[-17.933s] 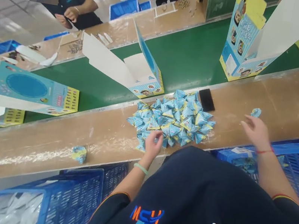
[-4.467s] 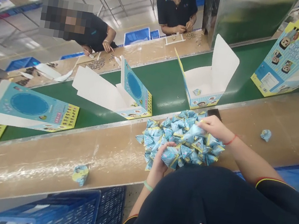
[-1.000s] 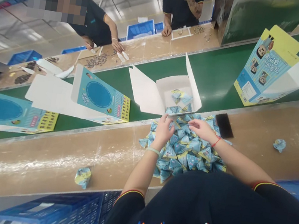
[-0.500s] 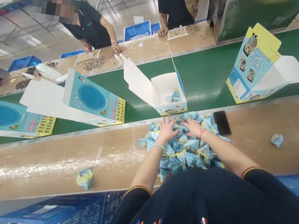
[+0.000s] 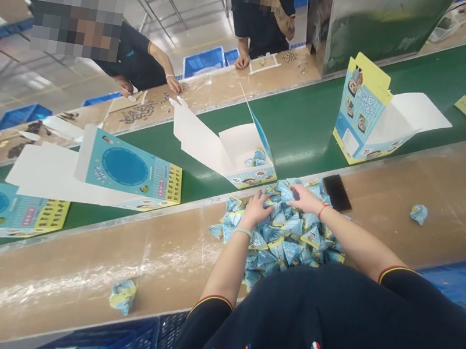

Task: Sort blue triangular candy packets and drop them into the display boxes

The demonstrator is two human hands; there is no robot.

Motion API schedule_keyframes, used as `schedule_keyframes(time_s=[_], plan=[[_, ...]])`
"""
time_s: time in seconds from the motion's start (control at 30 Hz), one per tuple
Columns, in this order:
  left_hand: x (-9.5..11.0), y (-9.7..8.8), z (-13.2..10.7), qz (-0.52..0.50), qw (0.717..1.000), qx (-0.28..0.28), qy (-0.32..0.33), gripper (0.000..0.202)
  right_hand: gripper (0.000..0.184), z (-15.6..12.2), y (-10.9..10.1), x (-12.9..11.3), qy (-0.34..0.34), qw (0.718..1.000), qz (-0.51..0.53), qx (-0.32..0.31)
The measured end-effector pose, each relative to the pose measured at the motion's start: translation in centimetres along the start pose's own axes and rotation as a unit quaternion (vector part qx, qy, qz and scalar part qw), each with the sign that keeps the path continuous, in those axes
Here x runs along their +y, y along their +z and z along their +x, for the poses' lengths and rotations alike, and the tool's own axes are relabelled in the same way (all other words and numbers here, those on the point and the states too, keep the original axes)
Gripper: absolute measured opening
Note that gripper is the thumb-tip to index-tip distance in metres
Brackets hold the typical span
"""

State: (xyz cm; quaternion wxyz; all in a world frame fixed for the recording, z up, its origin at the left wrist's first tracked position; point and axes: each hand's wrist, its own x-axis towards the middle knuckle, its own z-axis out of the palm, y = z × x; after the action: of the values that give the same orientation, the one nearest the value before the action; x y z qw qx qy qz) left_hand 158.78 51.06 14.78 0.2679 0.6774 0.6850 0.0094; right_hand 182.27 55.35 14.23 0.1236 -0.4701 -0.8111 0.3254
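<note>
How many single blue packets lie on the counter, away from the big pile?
2: one stray packet at the counter's near edge, left of the pile; the other right of the phone. Others may be hidden.

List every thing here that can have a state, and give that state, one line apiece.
left hand, palm down on the pile, grip unclear
right hand, flat on the pile, fingers extended
packet pile, heaped loose
nearest box, open, flaps spread, partly filled
upright box, standing, flap open
phone, lying flat, screen dark
stray packet, lying apart from the pile
</note>
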Motion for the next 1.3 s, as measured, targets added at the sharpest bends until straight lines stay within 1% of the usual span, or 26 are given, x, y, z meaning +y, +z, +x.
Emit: schedule_keyframes(time_s=[0.13, 0.23, 0.33, 0.4, 0.43, 0.53, 0.57, 0.6, 0.63, 0.7, 0.73, 0.77, 0.8, 0.83, 0.87, 0.93, 0.97, 1.0, 1.03, 1.1, 1.13, 1.17, 1.2, 1.23, 1.27, 1.3], plan=[[0.2, 0.0, -0.1, 0.002, 1.000, -0.004, 0.002, 0.061, 0.034, 1.0, 0.1, -1.1, 0.020, 0.997, -0.029, -0.063], [0.1, -0.1, -0.2, 0.000, 1.000, -0.006, -0.003, 0.063, 0.024, 1.6, 0.2, -1.9, 0.041, 0.995, -0.035, -0.079], [-0.1, -0.1, -0.3, -0.002, 1.000, -0.007, -0.007, 0.063, 0.028, 1.3, -0.3, -2.1, 0.054, 0.997, 0.003, -0.058], [-0.1, 0.0, -0.3, -0.004, 1.000, -0.008, -0.009, 0.064, 0.034, 0.5, -1.2, -1.6, 0.056, 0.997, 0.053, -0.023], [-0.1, 0.0, -0.2, -0.004, 1.000, -0.009, -0.009, 0.064, 0.041, 0.0, -1.9, -1.2, 0.055, 0.995, 0.086, -0.002], [-0.2, -0.1, -0.1, -0.004, 1.000, -0.011, -0.006, 0.063, 0.070, -2.3, -4.9, 0.3, 0.047, 0.974, 0.204, 0.082], [-0.3, -0.1, -0.1, -0.002, 1.000, -0.013, -0.003, 0.062, 0.077, -3.2, -6.3, 0.8, 0.045, 0.962, 0.242, 0.121], [-0.4, -0.1, 0.0, 0.001, 1.000, -0.016, 0.000, 0.062, 0.079, -4.1, -7.8, 1.4, 0.041, 0.942, 0.282, 0.177], [-0.6, -0.1, 0.1, 0.006, 1.000, -0.019, 0.002, 0.062, 0.077, -5.0, -9.4, 1.9, 0.034, 0.914, 0.318, 0.251], [-1.1, 0.0, 0.3, 0.020, 1.000, -0.023, 0.003, 0.061, 0.066, -6.4, -12.9, 2.8, 0.002, 0.835, 0.348, 0.427], [-1.3, 0.1, 0.4, 0.026, 0.999, -0.022, 0.001, 0.061, 0.061, -6.6, -14.8, 3.2, -0.019, 0.792, 0.336, 0.509], [-1.6, 0.2, 0.5, 0.031, 0.999, -0.019, 0.000, 0.060, 0.058, -6.6, -16.6, 3.7, -0.038, 0.760, 0.306, 0.573], [-1.9, 0.3, 0.6, 0.033, 0.999, -0.017, -0.001, 0.059, 0.058, -6.2, -18.3, 4.2, -0.052, 0.747, 0.262, 0.609], [-2.1, 0.4, 0.7, 0.034, 0.999, -0.013, -0.002, 0.059, 0.059, -5.5, -19.9, 4.8, -0.060, 0.748, 0.221, 0.623], [-2.2, 0.5, 0.8, 0.033, 0.999, -0.010, -0.003, 0.059, 0.061, -4.6, -21.3, 5.4, -0.061, 0.758, 0.188, 0.621], [-2.4, 0.6, 0.8, 0.028, 1.000, -0.007, -0.007, 0.059, 0.066, -2.6, -23.1, 6.5, -0.042, 0.789, 0.140, 0.597], [-2.4, 0.6, 0.8, 0.026, 1.000, -0.007, -0.009, 0.059, 0.069, -1.8, -23.4, 7.0, -0.027, 0.800, 0.122, 0.586], [-2.4, 0.6, 0.8, 0.023, 1.000, -0.006, -0.010, 0.058, 0.072, -1.2, -23.3, 7.2, -0.010, 0.805, 0.107, 0.583], [-2.3, 0.5, 0.7, 0.020, 1.000, -0.006, -0.010, 0.058, 0.071, -0.8, -22.7, 7.4, 0.005, 0.804, 0.095, 0.587], [-1.9, 0.3, 0.4, 0.010, 1.000, -0.006, -0.002, 0.059, 0.057, -0.9, -20.5, 7.0, 0.027, 0.795, 0.081, 0.600], [-1.7, 0.2, 0.3, 0.003, 1.000, -0.005, 0.001, 0.061, 0.047, -1.1, -18.9, 6.6, 0.036, 0.797, 0.074, 0.599], [-1.5, 0.0, 0.1, -0.005, 1.000, -0.003, 0.004, 0.066, 0.038, -1.4, -17.2, 6.1, 0.045, 0.809, 0.065, 0.582], [-1.4, -0.1, 0.1, -0.014, 1.000, 0.000, 0.005, 0.071, 0.033, -1.7, -15.3, 5.4, 0.054, 0.836, 0.052, 0.543], [-1.3, -0.3, 0.1, -0.021, 1.000, 0.004, 0.004, 0.076, 0.031, -1.8, -13.4, 4.7, 0.060, 0.878, 0.031, 0.474], [-1.2, -0.5, 0.2, -0.026, 1.000, 0.007, 0.002, 0.079, 0.032, -1.7, -11.5, 3.9, 0.061, 0.923, 0.005, 0.381], [-1.2, -0.7, 0.4, -0.029, 1.000, 0.010, -0.001, 0.080, 0.031, -1.4, -9.7, 3.1, 0.057, 0.959, -0.023, 0.278]])
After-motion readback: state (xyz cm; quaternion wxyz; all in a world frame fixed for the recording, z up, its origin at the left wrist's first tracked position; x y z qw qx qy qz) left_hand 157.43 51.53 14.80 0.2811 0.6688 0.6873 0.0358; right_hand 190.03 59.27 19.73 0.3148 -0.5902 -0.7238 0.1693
